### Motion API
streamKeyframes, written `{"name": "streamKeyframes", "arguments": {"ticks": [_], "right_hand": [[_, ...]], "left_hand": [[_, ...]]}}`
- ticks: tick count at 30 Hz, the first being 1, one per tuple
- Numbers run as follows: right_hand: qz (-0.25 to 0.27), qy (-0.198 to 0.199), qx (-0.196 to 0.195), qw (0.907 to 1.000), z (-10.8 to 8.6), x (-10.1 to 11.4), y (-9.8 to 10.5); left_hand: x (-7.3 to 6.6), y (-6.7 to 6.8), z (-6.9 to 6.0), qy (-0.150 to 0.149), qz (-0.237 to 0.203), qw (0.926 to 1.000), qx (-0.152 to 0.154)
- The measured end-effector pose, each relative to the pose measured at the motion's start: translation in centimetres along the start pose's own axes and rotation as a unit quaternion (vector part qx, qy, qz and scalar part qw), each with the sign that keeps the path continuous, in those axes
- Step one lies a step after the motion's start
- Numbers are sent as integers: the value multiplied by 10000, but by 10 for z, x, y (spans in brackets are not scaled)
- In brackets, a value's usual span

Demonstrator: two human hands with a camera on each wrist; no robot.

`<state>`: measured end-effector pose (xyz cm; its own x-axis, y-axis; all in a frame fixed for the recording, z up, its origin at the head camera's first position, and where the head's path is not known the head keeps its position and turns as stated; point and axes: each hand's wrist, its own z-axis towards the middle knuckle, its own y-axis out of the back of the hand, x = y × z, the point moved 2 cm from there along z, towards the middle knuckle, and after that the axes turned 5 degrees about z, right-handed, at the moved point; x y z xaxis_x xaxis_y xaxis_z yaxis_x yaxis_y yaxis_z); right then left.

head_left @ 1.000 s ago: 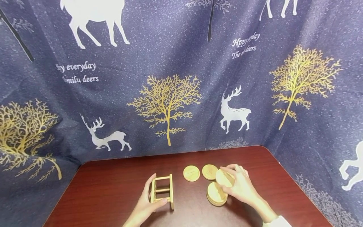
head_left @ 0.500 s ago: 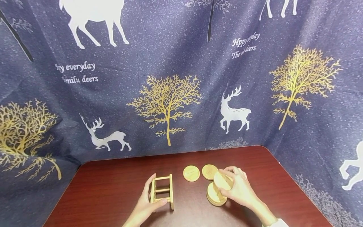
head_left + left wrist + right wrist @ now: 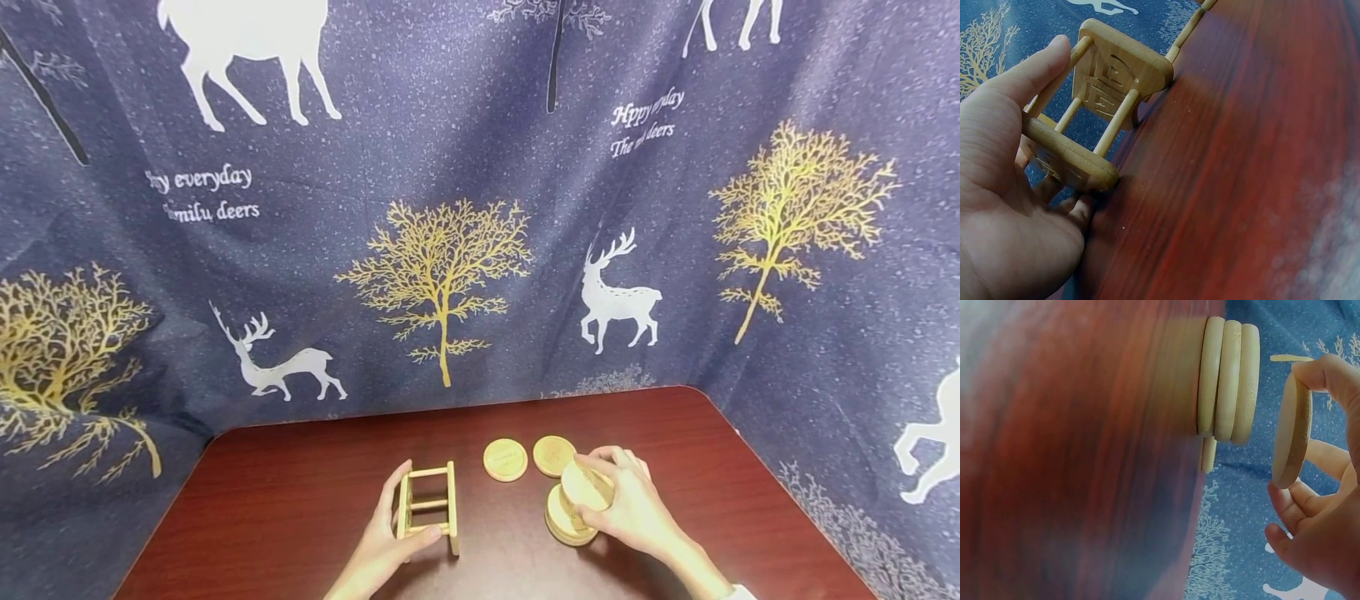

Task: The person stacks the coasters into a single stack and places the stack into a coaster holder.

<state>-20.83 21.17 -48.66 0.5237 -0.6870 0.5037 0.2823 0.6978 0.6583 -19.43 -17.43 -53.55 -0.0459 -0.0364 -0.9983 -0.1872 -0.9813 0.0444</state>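
While the left hand (image 3: 386, 542) grips a small wooden rack (image 3: 1100, 72) at the bottom centre of the head view, its fingers curled around one carved panel, the right hand (image 3: 633, 506) pinches a pale round disc (image 3: 1291, 431) between fingers and thumb, lower right of centre. The held disc is tilted above a stack of three discs (image 3: 1227, 381), apart from it. Two single discs (image 3: 505, 460) lie flat to the upper left of the stack on a reddish-brown bench (image 3: 262, 500). Blue cloth (image 3: 480, 125) printed with white deer and golden trees fills the upper frame.
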Motion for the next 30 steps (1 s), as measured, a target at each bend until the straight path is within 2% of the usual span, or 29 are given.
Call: {"name": "streamKeyframes", "arguments": {"ticks": [11, 24, 30], "right_hand": [[7, 155, 8, 9999, -2, 2, -1], [-38, 407, -29, 9992, -7, 2, -5], [-68, 520, 58, 9986, -7, 4, -6]], "left_hand": [[0, 0, 0, -110, -3, 9999, -13], [0, 2, -1, -57, 196, 9998, -71], [0, 1, 0, -70, 122, 9999, -18]]}}
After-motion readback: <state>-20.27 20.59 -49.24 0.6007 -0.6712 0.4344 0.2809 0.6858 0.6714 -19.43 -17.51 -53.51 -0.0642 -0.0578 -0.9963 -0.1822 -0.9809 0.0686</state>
